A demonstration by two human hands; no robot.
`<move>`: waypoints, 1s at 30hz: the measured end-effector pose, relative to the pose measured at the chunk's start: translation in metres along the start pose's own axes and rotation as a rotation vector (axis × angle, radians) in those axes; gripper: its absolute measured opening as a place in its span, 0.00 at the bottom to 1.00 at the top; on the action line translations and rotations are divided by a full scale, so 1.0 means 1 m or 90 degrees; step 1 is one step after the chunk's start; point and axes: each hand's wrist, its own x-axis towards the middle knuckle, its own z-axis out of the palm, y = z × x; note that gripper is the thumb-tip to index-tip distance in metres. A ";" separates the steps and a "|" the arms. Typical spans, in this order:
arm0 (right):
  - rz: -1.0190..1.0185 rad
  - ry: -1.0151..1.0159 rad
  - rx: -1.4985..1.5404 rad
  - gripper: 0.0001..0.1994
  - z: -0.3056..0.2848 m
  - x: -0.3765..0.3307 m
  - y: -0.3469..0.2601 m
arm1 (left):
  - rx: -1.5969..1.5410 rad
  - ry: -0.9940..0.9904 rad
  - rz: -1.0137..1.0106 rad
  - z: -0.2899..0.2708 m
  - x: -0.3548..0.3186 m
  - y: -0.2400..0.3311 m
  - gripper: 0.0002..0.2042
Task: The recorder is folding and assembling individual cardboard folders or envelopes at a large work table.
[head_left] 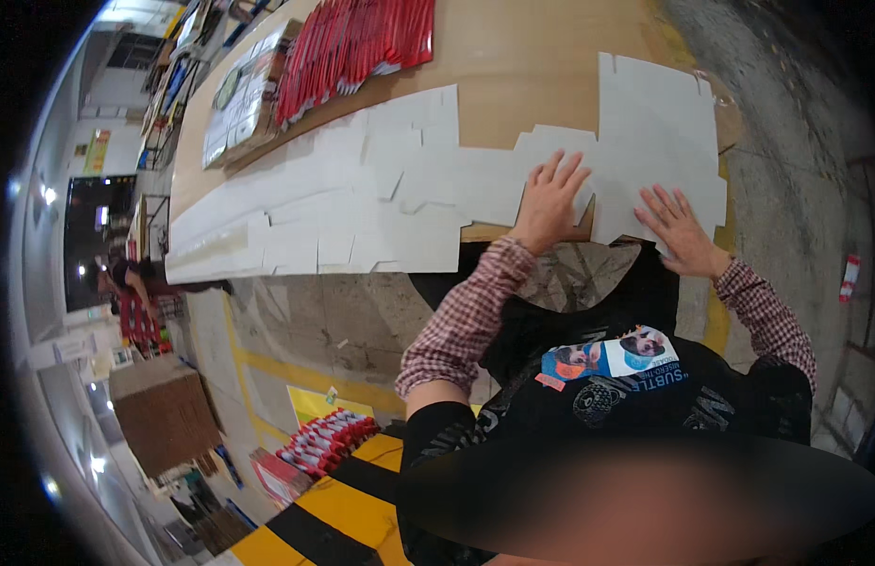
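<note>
Flat white die-cut cardboard sheets (362, 189) with slits and tabs overlap along the near side of the table. At their right end lies a larger white panel (659, 123). My left hand (550, 203) rests on the white cardboard beside that panel's left edge, fingers spread. Near the table's front edge, my right hand (678, 231) lies on the lower part of the panel, its fingers stretched out. Neither hand grips anything. Checked sleeves cover both my forearms.
A row of red folded packages (357, 52) and a strapped white bundle (244, 99) sit farther back on the brown tabletop (522, 57). Red-and-white packets (329, 441) are piled at lower left, near a brown carton (164, 415). A person (135, 283) is at far left.
</note>
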 end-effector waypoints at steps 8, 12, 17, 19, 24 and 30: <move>0.092 -0.043 0.396 0.11 -0.041 -0.018 0.069 | -0.324 -0.193 -0.088 0.027 0.007 0.025 0.16; 0.213 0.006 0.384 0.13 -0.036 0.001 0.094 | -0.398 -0.144 -0.323 0.053 0.030 0.031 0.09; 0.244 0.308 0.029 0.28 0.020 -0.002 0.062 | -0.007 -0.053 -0.126 0.076 0.018 0.053 0.13; 0.179 0.261 -0.109 0.27 0.035 -0.002 0.039 | 0.126 -0.133 0.049 0.069 0.003 0.064 0.27; 0.200 0.233 -0.135 0.34 0.030 -0.008 0.040 | 0.006 -0.221 0.082 0.038 -0.032 0.014 0.35; 0.209 0.182 -0.166 0.37 0.032 -0.012 0.039 | -0.125 -0.018 -0.278 0.048 -0.003 0.023 0.13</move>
